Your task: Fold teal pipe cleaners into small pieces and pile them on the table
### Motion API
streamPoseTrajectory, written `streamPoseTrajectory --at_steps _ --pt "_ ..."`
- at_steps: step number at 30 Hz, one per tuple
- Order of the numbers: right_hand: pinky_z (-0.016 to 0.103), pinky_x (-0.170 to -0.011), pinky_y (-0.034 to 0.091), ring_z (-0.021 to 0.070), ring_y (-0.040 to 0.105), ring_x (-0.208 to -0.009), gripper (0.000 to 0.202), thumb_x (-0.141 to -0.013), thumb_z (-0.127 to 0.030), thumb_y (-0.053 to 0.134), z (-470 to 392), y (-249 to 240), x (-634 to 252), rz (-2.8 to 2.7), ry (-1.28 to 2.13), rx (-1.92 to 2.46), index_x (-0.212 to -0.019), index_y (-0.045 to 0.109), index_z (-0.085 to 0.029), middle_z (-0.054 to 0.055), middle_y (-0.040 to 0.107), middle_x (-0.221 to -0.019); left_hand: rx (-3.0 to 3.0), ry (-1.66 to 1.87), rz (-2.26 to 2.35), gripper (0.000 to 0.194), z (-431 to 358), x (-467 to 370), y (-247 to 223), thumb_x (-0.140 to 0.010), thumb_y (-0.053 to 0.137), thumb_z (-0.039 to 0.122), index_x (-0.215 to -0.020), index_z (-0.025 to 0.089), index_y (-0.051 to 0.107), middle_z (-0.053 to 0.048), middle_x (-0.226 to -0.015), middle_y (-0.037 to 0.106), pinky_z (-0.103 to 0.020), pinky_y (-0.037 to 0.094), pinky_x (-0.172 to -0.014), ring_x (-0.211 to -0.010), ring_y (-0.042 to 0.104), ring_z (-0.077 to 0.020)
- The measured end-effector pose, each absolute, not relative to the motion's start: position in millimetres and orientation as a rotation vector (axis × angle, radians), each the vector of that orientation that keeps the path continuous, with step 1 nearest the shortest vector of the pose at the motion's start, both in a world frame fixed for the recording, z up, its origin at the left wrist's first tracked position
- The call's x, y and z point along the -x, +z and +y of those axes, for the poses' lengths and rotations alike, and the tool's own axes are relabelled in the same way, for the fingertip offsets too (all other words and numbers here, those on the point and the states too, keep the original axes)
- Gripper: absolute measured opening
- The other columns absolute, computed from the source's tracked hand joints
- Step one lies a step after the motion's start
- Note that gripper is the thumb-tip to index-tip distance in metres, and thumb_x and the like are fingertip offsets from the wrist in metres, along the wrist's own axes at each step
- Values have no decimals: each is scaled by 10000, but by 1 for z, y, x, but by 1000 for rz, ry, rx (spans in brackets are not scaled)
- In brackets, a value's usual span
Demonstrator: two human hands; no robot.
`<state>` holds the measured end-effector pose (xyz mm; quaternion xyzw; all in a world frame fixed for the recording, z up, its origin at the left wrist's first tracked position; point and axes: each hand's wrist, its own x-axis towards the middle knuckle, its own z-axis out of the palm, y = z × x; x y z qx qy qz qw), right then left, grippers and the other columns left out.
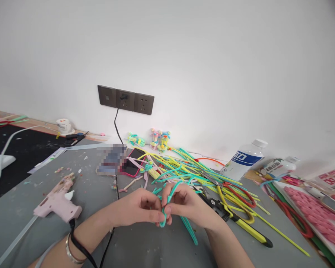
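Observation:
A teal pipe cleaner, bent into a narrow loop at its lower end, is pinched between my two hands above the grey table. My left hand grips it from the left with thumb and fingertips. From the other side my right hand pinches the same pipe cleaner, whose upper part runs up past the fingers. Under my right hand more teal pipe cleaners stick out towards me. Beyond my hands lies a small pipe-cleaner figure in teal, yellow and pink.
A pink glue gun lies at left, its black cord by my left wrist. Yellow-handled pliers, scissors and loose yellow pipe cleaners lie at right. A bottle, a phone and small figures stand or lie farther back.

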<state>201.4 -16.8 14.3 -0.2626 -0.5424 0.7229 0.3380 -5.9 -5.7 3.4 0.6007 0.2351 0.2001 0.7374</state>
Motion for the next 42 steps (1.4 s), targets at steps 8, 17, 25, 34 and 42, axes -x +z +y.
streamPoseTrajectory --at_steps 8,17,25,34,42 --pt "265 -596 542 131 646 -552 386 -729 -499 845 -10 19 -199 -1325 1564 901 -774 643 -174 -14 678 -631 -1903 995 895 187 -4 3 0 -870 698 337 -781 174 678 -5 -741 582 -241 373 -606 -656 507 -139" --pt "280 -612 526 134 633 -532 372 -784 -496 803 -12 17 -198 -1315 1573 898 -755 614 -178 -15 683 -620 -2212 1235 771 154 -3 6 -5 -958 627 253 -838 190 700 -42 -785 657 -244 466 -659 -716 631 -163" --pt "258 -587 501 121 618 -526 329 -808 -435 804 -12 13 -198 -1277 1611 859 -753 618 -169 -14 675 -617 -2400 1214 781 246 -6 5 1 -987 574 244 -757 175 631 -28 -725 612 -249 452 -658 -679 606 -154" --pt "250 -578 465 117 595 -509 339 -831 -482 771 -9 15 -199 -1239 1575 876 -802 621 -179 -26 658 -598 -2076 1051 864 205 -7 4 4 -941 578 224 -744 183 612 -3 -716 571 -234 410 -614 -665 558 -137" --pt "272 -603 529 130 651 -542 308 -858 -409 760 -18 15 -188 -1322 1460 848 -741 582 -187 -4 709 -663 -1191 995 824 343 -3 -1 9 -759 789 464 -844 148 685 -30 -697 681 -241 467 -590 -645 595 -150"
